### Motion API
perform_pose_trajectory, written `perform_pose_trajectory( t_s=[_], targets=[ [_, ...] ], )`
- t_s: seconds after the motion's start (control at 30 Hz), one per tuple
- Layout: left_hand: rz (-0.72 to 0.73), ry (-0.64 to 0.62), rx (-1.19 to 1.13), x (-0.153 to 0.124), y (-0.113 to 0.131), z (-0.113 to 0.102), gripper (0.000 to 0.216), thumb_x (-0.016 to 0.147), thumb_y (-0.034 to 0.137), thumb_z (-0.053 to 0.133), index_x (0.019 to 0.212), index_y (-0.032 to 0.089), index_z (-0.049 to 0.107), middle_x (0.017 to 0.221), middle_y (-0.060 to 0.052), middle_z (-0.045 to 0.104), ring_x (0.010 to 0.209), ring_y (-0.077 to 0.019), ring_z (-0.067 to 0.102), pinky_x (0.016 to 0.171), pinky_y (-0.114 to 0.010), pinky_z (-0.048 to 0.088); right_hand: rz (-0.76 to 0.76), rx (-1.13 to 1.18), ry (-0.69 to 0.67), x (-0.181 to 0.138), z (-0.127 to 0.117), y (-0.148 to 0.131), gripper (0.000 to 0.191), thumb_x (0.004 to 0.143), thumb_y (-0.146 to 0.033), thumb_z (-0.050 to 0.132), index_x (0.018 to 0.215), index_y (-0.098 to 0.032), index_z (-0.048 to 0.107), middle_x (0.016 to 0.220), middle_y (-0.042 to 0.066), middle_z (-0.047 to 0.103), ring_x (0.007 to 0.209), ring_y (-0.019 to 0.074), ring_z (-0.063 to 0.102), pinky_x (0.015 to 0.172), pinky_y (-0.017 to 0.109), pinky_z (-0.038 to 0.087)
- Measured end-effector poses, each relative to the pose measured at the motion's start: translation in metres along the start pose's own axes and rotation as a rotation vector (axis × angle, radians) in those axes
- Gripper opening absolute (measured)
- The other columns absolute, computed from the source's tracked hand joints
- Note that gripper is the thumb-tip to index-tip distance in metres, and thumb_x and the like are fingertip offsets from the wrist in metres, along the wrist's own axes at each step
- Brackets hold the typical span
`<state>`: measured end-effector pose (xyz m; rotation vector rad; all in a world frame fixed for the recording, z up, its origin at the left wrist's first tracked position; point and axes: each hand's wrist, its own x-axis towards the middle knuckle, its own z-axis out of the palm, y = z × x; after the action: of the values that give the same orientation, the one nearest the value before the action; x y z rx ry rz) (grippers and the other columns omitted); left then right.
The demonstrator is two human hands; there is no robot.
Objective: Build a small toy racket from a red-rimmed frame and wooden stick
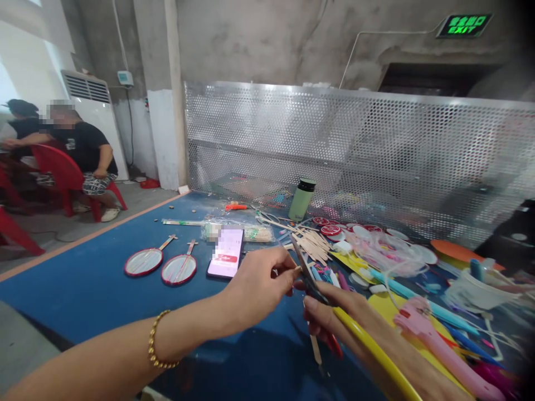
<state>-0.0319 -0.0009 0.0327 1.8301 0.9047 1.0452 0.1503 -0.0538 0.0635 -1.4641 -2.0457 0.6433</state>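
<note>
My left hand (265,278) pinches the end of a thin wooden stick (297,269), most of it hidden by fingers. In my right hand (330,312) is a pair of snips (307,273) with dark metal blades and yellow and red handles. Its blades stand at the stick's end, just by my left fingertips; whether they are closed on it I cannot tell. Below my right hand, a flat wooden craft stick (315,348) shows partly. Left of my hands lie two small round banjo-like models (144,262), (179,269) with red rims and stick necks.
A lit phone (225,253) lies beyond my left hand. Behind are bagged sticks (257,233), loose craft sticks (311,242) and a green bottle (301,199). A pink glue gun (443,345) and white tub (476,289) crowd the right. A perforated metal panel (271,133) borders the table.
</note>
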Motion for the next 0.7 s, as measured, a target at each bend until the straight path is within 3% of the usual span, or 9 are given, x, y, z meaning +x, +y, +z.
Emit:
perform_pose_trajectory(
  t_s=[0.13,0.37,0.7],
  targets=[
    [0.173,0.098,0.309,-0.005,-0.007,0.003,0.015,0.093,0.02,0.053,0.084,0.017,0.064,0.073,0.0,0.066,0.065,-0.0129,0.057,0.058,-0.024,0.038,0.061,0.142,-0.116,-0.001,-0.005,-0.011,0.039,0.089,-0.058,0.051,0.074,-0.025,0.064,0.066,0.004,0.065,0.064,0.0225,0.063,0.06,0.033,0.052],
    [0.471,0.183,0.786,-0.012,-0.02,0.006,0.024,0.101,0.018,0.036,0.091,0.016,0.058,0.072,-0.003,0.065,0.059,-0.0156,0.059,0.053,-0.03,0.031,0.088,0.056,-0.05,0.005,0.023,0.02,0.041,0.093,-0.058,0.047,0.08,-0.021,0.06,0.059,-0.002,0.055,0.052,0.0146,0.051,0.048,0.026,0.04],
    [0.566,0.217,0.929,-0.015,-0.023,0.008,0.015,0.101,0.015,0.039,0.092,0.019,0.05,0.07,0.0,0.061,0.058,-0.016,0.061,0.052,-0.032,0.03,0.114,-0.017,-0.045,0.004,0.027,0.027,0.04,0.095,-0.057,0.043,0.084,-0.021,0.059,0.061,-0.003,0.052,0.055,0.0137,0.05,0.051,0.025,0.039]
  ],
)
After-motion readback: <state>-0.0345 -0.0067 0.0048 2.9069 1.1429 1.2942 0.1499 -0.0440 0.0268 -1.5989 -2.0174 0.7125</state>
